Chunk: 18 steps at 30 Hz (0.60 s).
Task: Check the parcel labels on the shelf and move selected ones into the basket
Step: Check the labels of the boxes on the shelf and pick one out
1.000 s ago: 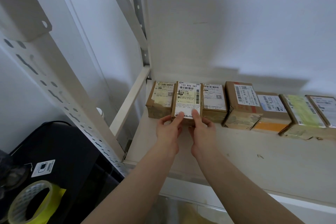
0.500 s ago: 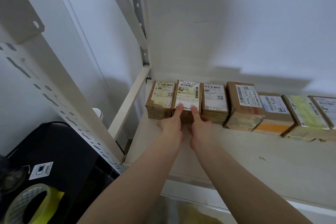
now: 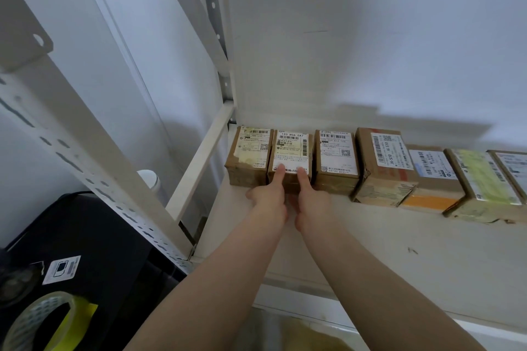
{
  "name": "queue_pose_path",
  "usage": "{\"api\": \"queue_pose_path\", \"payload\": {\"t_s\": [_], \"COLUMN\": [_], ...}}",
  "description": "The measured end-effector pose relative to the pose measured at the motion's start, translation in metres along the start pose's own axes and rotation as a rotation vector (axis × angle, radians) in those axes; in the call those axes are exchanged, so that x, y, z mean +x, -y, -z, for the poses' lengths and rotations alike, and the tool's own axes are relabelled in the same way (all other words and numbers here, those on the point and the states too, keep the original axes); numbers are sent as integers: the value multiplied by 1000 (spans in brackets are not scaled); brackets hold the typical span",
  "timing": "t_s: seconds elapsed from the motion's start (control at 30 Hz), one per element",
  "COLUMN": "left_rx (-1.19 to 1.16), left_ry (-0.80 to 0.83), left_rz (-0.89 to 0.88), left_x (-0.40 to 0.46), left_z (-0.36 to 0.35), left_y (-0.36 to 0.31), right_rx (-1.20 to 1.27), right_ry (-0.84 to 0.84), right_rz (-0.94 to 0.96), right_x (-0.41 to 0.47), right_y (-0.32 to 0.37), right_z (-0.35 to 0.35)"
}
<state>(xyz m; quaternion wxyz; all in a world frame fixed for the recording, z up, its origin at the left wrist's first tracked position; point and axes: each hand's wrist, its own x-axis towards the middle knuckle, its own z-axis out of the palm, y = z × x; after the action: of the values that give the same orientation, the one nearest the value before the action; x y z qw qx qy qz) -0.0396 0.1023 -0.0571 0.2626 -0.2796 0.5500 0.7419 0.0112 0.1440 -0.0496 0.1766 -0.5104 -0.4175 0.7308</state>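
**Parcel pushed back into the row**

The second parcel point(image 3: 290, 155) had gone from tilted forward a second earlier to level with its neighbours at the back of the shelf point(image 3: 370, 242). The left hand point(image 3: 269, 199) and right hand point(image 3: 310, 202) lay side by side against its front, each forefinger stretched straight up onto the label's lower edge, pressing rather than pinching. It stood between the leftmost parcel point(image 3: 249, 155) and a third parcel point(image 3: 336, 157), touching both.
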Motion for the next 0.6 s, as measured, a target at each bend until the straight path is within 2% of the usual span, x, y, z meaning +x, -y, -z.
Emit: {"api": "queue_pose_path", "payload": {"t_s": [0.4,0.6], "left_rx": [56,89], "left_ry": [126,114], "left_rz": [27,34], "left_x": [8,10], "left_z": [-3,-5], "left_y": [4,5], "right_rx": [46,36], "right_ry": [18,38], "right_rz": [6,-8], "right_x": [0,-4], "right_y": [1,6], "right_z": [-3,2]}}
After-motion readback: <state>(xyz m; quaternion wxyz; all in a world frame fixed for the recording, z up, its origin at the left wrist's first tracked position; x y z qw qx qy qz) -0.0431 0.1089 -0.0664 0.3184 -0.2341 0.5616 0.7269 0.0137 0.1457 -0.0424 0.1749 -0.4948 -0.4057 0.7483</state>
